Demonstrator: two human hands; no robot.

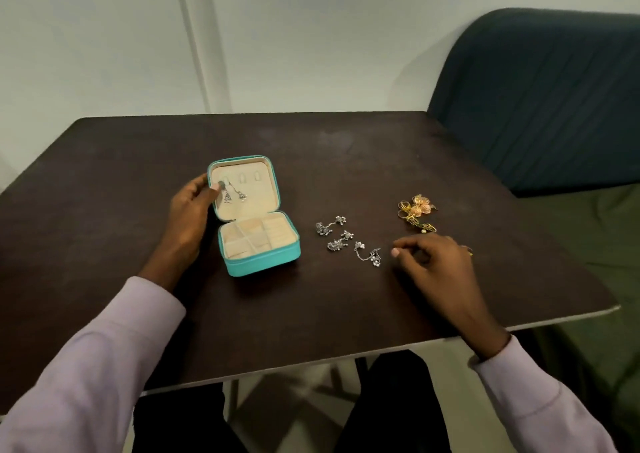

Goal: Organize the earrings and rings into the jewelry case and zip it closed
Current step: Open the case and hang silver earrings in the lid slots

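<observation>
The jewelry case (258, 224) stands open on the dark table (138, 182), its lid upright with one pair of silver earrings (232, 193) hung inside it, and the left hand (190, 210) holds the lid's left edge, thumb on the lining beside that pair. The loose silver earrings (346, 241) lie in a short row between the case and the right hand (433, 262), the nearest one just left of its fingertips with its chain running roughly left to right, while the gold pieces (415, 212) sit just beyond that hand. The right hand is plainly the nearer; its fingers are loosely curled, thumb and forefinger close together and holding nothing that can be seen.
</observation>
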